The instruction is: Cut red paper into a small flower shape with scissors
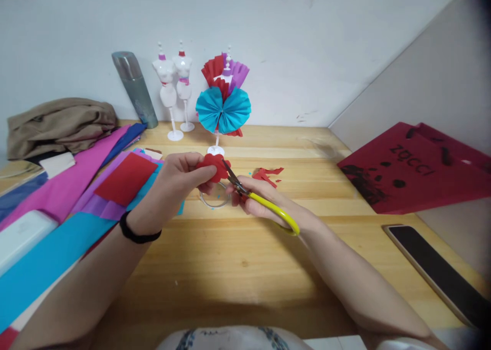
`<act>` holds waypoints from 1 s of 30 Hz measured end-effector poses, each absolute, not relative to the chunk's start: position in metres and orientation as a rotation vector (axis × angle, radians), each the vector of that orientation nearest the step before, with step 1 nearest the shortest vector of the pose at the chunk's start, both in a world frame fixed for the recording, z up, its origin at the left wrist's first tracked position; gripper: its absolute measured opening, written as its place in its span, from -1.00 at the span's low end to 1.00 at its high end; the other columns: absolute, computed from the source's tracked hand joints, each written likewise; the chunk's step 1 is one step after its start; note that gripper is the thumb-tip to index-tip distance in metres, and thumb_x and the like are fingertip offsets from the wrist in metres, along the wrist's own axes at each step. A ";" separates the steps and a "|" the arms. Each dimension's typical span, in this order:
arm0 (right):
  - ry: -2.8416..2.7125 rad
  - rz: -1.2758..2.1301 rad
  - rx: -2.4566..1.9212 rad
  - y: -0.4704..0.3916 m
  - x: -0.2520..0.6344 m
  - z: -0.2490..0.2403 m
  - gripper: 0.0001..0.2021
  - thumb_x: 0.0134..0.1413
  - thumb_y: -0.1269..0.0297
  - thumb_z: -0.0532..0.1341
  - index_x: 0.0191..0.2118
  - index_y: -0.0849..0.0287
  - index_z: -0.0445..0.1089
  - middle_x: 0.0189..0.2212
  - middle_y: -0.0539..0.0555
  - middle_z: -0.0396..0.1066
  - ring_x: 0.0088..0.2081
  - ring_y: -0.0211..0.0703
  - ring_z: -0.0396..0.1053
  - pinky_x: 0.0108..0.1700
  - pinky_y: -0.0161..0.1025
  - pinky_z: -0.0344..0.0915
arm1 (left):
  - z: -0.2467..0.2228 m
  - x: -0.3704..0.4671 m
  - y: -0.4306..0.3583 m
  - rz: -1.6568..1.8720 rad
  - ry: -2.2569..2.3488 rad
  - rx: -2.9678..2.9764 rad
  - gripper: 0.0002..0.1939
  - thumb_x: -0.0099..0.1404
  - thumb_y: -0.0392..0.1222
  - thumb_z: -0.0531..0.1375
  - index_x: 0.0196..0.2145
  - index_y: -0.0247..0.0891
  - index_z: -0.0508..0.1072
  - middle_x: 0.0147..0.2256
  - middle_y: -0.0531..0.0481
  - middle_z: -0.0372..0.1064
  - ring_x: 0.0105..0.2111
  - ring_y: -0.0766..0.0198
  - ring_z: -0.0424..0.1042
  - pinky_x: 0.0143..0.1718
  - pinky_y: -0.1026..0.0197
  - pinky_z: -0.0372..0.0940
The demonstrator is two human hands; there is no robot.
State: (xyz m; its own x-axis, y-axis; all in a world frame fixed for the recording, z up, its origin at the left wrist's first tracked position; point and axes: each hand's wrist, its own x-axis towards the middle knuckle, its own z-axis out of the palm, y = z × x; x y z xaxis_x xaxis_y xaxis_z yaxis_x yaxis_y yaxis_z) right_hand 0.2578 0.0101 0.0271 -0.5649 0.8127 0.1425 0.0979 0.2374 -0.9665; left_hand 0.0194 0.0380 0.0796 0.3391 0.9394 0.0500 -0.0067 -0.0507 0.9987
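Note:
Between thumb and fingers, my left hand (184, 171) pinches a small red paper piece (215, 167) with a scalloped, flower-like edge. My right hand (259, 194) is closed around yellow-handled scissors (274, 209), whose dark blades lie against the right side of the red paper. Below the paper, a ring-shaped roll of clear tape (215, 204) lies on the table, partly hidden by my hands. Red paper scraps (268, 176) are scattered just beyond my right hand.
White mini mannequins (169, 96) stand at the back, with another wearing pleated paper and a blue bow (223, 109). A bottle (136, 89) leans on the wall. Coloured paper sheets (126, 178) and brown cloth (61, 125) lie left; a red bag (418, 171) and phone (433, 268) are right.

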 end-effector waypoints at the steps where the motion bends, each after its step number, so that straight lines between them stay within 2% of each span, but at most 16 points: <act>1: -1.851 1.377 -0.832 0.010 0.258 0.027 -0.43 0.31 -0.42 0.30 -0.04 0.05 0.47 -0.28 0.04 0.40 -0.38 -0.15 0.17 -0.32 -0.14 0.16 | 0.080 0.020 0.038 0.980 0.934 1.403 -0.80 0.13 -0.10 0.42 -0.52 -0.27 0.60 -0.56 0.00 0.52 -0.54 0.32 0.42 -0.45 0.27 0.37; 7: -1.861 1.377 -0.815 0.010 0.256 0.031 -0.38 0.29 -0.45 0.30 -0.06 0.11 0.44 -0.30 0.02 0.36 -0.36 -0.18 0.17 -0.33 -0.20 0.16 | 0.082 0.023 0.037 0.949 0.995 1.446 -0.83 0.07 -0.14 0.37 -0.58 -0.26 0.54 -0.59 0.02 0.48 -0.57 0.34 0.38 -0.49 0.29 0.33; 13: -1.839 1.394 -0.874 0.007 0.252 0.039 -0.34 0.24 -0.50 0.30 -0.14 0.10 0.42 -0.32 0.03 0.31 -0.30 -0.11 0.20 -0.30 -0.18 0.17 | 0.082 0.024 0.036 0.926 0.985 1.445 -0.82 0.07 -0.15 0.35 -0.60 -0.26 0.54 -0.59 0.01 0.47 -0.57 0.34 0.40 -0.49 0.29 0.34; 30: -1.831 1.358 -0.916 0.011 0.253 0.025 -0.28 0.19 -0.54 0.30 -0.10 0.14 0.46 -0.42 -0.07 0.18 -0.39 -0.21 0.10 -0.39 -0.25 0.07 | 0.084 0.024 0.035 0.928 1.008 1.426 -0.86 0.08 -0.19 0.35 -0.58 -0.27 0.57 -0.59 0.04 0.47 -0.58 0.36 0.39 -0.50 0.31 0.36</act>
State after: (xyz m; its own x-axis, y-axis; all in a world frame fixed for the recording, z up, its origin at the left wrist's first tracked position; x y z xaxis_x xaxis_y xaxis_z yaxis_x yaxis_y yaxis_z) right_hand 0.2528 0.0114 0.0255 -0.5278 0.8428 0.1060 0.1429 0.2111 -0.9670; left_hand 0.0238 0.0352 0.0838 0.3298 0.9440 0.0042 0.0817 -0.0329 0.9961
